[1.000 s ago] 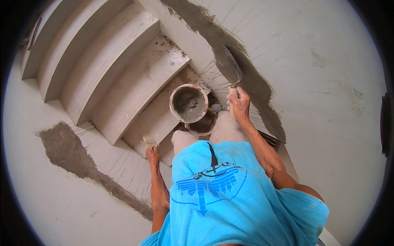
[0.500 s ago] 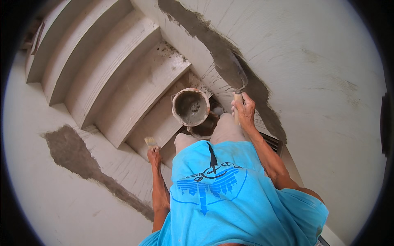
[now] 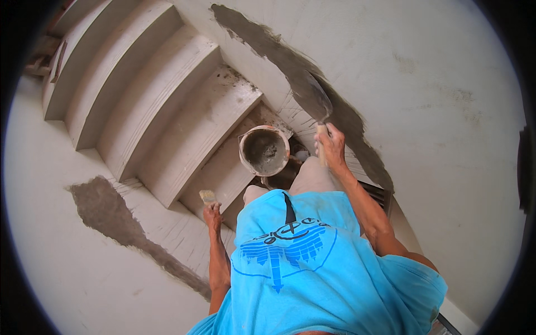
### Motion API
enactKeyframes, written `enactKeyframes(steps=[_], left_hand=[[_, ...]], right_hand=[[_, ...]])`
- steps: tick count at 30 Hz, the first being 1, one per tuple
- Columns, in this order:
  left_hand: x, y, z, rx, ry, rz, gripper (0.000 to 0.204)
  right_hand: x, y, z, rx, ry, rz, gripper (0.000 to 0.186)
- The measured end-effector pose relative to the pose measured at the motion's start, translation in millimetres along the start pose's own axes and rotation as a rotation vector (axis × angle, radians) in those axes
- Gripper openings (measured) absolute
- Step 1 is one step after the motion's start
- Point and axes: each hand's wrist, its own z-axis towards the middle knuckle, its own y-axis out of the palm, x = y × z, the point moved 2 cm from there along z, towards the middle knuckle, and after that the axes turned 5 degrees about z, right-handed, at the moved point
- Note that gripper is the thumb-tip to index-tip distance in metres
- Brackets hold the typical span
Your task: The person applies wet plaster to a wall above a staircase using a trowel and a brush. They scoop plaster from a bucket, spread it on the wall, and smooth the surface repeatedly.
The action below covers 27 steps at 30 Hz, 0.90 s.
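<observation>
Right hand [image 3: 330, 146]: we grip the wooden-handled steel trowel [image 3: 316, 99], keeping its blade flat along the wet grey mortar strip [image 3: 290, 67].
Left hand [image 3: 212, 212]: closed on a small pale brush [image 3: 207, 196].

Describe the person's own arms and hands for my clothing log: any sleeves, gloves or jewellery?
Both forearms are bare. The left hand and the right hand wear no gloves, and no watch or ring can be made out. The bright blue T-shirt has short loose sleeves and a darker blue print on the front.
</observation>
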Motion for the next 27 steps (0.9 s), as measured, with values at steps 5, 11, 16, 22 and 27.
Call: enactKeyframes(steps=[5,11,16,22,27], left_hand=[[-7,-2,-8,0.034,0.014,0.058,0.034],[4,-4,-7,-0.004,0.036,0.063,0.034],[10,-6,-4,0.004,0.006,0.047,0.028],[1,-4,-9,0.012,-0.025,0.005,0.028],[-16,3,-3,-0.003,0.071,0.129,0.037]], right_hand=[[9,0,-3,-0.037,0.008,-0.087,0.018],[4,25,40,-0.135,-0.068,-0.322,0.015],[1,28,58,-0.077,0.044,-0.227,0.014],[-23,31,22,-0.074,0.013,-0.094,0.017],[-25,40,26,-0.112,0.060,-0.189,0.016]])
